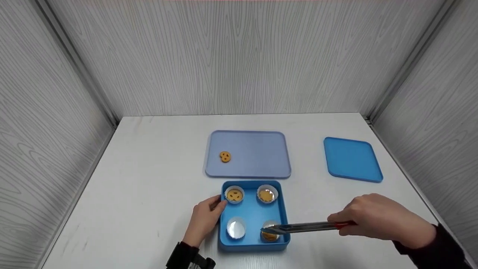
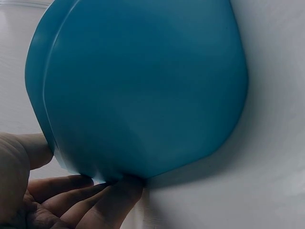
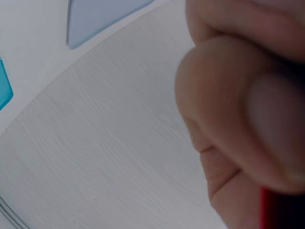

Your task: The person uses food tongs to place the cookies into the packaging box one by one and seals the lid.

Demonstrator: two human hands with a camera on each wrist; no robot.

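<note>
In the head view, a blue box (image 1: pixel 252 216) holds several white paper cups. A round cookie (image 1: pixel 235 195) with dark marks lies in the back left cup, and a golden cookie (image 1: pixel 266 195) in the back right one. The front left cup (image 1: pixel 236 228) shows a silvery inside. My left hand (image 1: pixel 206 218) holds the box's left wall, thumb at the rim, fingertips (image 2: pixel 131 183) against the outer side. With my right hand (image 1: pixel 377 218) I grip red-handled metal tongs (image 1: pixel 310 227), whose tips reach into the front right cup over a golden-brown cookie (image 1: pixel 269 236).
Behind the box lies a grey-blue tray (image 1: pixel 254 153) with small brown cookies (image 1: pixel 225 156) at its left, overlapping each other. A flat blue lid or tray (image 1: pixel 353 158) is at the back right. Grey wood-grain panels (image 1: pixel 239 56) wall in the white table (image 1: pixel 157 168).
</note>
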